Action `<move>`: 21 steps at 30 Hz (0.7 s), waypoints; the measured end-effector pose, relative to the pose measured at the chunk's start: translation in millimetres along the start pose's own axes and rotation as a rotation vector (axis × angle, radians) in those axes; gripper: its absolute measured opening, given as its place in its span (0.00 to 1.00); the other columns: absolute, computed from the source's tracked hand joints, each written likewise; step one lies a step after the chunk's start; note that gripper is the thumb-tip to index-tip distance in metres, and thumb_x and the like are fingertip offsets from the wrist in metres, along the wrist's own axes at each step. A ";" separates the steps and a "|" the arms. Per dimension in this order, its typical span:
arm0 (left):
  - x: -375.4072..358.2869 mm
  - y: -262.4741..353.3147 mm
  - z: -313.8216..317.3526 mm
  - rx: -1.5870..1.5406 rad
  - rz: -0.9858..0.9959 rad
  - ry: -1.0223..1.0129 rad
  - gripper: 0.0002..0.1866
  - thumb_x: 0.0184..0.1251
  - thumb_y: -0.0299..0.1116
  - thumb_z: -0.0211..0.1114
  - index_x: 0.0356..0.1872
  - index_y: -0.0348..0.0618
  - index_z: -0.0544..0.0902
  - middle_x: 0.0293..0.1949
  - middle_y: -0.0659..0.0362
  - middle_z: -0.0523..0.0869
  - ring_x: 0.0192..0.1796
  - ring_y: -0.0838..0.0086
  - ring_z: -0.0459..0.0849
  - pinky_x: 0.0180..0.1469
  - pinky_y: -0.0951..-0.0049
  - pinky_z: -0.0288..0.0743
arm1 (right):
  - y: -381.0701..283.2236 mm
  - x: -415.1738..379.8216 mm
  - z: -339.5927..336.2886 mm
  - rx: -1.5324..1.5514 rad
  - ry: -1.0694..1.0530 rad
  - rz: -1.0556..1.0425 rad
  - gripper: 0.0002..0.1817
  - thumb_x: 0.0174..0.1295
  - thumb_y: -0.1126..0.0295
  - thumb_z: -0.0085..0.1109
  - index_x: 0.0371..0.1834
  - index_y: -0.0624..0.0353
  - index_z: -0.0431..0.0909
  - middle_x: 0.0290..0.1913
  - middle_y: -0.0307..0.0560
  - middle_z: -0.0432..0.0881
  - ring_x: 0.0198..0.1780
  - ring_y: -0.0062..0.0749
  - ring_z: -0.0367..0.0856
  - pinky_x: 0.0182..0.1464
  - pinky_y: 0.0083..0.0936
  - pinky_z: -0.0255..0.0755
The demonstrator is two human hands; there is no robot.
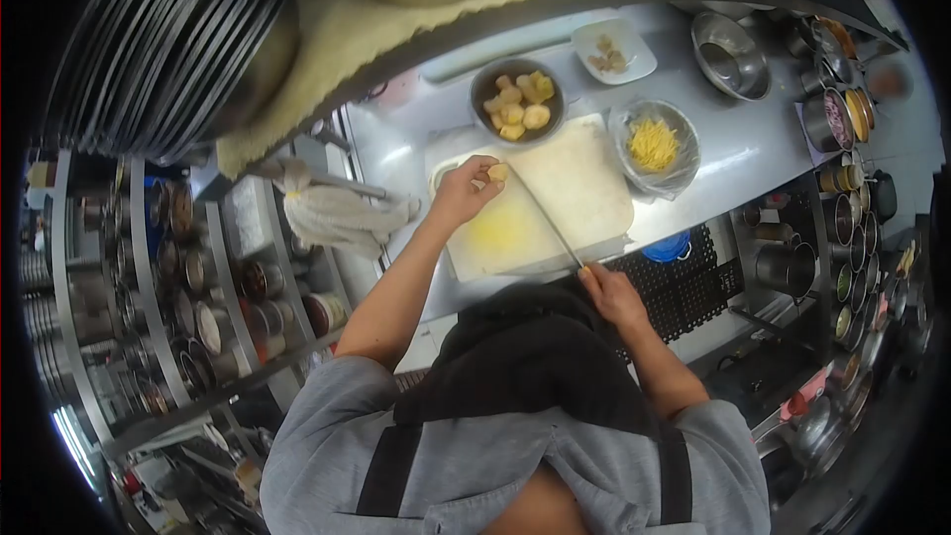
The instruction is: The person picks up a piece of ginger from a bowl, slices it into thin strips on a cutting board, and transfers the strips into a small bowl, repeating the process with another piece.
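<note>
My left hand (466,190) pinches a small pale-yellow piece of ginger (497,172) over the upper left part of the white cutting board (592,188). In my right hand (612,297), near the board's front edge, is the handle of a long knife (547,218). Its blade slants up and left across the board, with the tip close to the ginger. A wet yellow stain marks the board below my left hand. Behind the board, a metal bowl (479,89) holds several peeled knobby ginger pieces. Thin yellow shreds (654,144) lie in a plastic-lined bowl (691,160) on the right.
A white square dish (642,67) with small scraps stands at the back, beside a steel bowl (731,55). A pale towel (342,216) hangs at the counter's left. Overhead is a shelf with stacked dark plates (163,50). Pot racks flank both sides.
</note>
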State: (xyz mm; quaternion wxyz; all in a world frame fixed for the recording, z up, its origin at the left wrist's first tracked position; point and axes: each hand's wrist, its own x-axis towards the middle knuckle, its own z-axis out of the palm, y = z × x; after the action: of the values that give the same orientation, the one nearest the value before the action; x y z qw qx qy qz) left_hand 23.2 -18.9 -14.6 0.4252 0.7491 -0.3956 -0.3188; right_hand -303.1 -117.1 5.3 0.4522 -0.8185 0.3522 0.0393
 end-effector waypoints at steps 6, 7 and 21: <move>-61.2 -23.3 39.7 0.459 0.252 0.340 0.22 0.56 0.23 0.66 0.54 0.39 0.77 0.51 0.48 0.81 0.54 0.52 0.79 0.58 0.57 0.76 | -19.3 4.0 -6.7 0.038 -0.118 0.007 0.20 0.74 0.53 0.53 0.52 0.59 0.81 0.38 0.68 0.83 0.46 0.67 0.80 0.47 0.53 0.74; -68.4 -23.1 43.9 0.466 0.279 0.396 0.22 0.55 0.23 0.67 0.54 0.39 0.76 0.53 0.48 0.80 0.55 0.51 0.78 0.59 0.56 0.75 | -21.0 4.8 -6.4 0.033 -0.126 0.004 0.20 0.74 0.53 0.53 0.52 0.59 0.81 0.38 0.68 0.83 0.46 0.67 0.80 0.47 0.53 0.74; -93.8 -20.1 43.6 0.330 0.139 0.416 0.14 0.59 0.27 0.69 0.46 0.41 0.80 0.43 0.50 0.84 0.47 0.56 0.84 0.52 0.57 0.78 | -20.2 13.2 5.5 -0.022 -0.172 -0.176 0.20 0.74 0.53 0.53 0.52 0.58 0.81 0.39 0.67 0.84 0.45 0.66 0.81 0.46 0.52 0.74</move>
State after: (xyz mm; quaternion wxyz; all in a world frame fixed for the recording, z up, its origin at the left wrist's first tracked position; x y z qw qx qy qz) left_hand -51.2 51.9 -38.2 0.3902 0.8287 -0.3969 -0.0594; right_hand -279.4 -113.1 11.4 0.4734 -0.8448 0.2384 0.0735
